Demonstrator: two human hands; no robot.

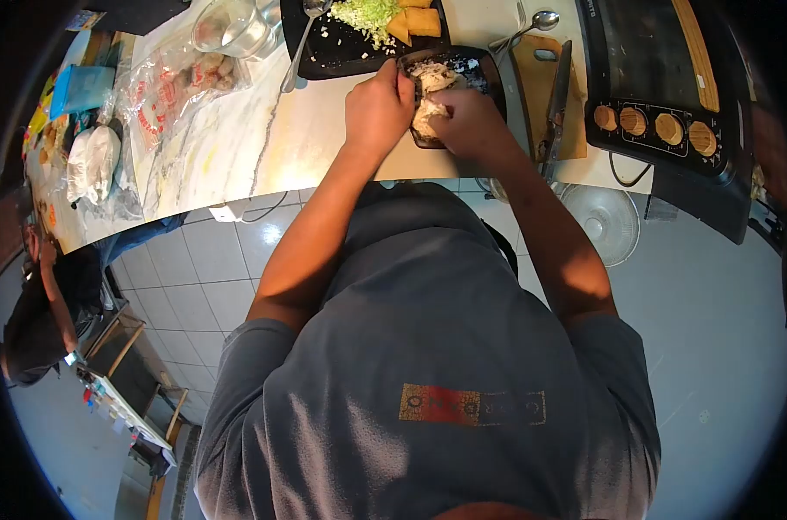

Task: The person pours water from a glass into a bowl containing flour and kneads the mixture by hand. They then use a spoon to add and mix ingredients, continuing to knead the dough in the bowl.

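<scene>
My left hand (380, 106) is closed around the left rim of a small black square dish (487, 74). Inside the dish lies a pale, lumpy, dough-like mixture (434, 76). My right hand (473, 128) reaches in from the right, its fingers curled down and pressed into the mixture; the fingertips are partly hidden. Just behind stands a larger black plate (337, 65) with chopped pale-green vegetable (365, 19) and orange-yellow blocks (423, 22). A spoon (301, 48) rests over that plate's left edge.
On the right are a wooden cutting board (525, 78), a knife (556, 108), more spoons (536, 23) and a toaster oven (653, 61). To the left lie a clear tub (230, 30), plastic bags (164, 91) and a blue box (81, 90). Another person (51, 303) is at far left.
</scene>
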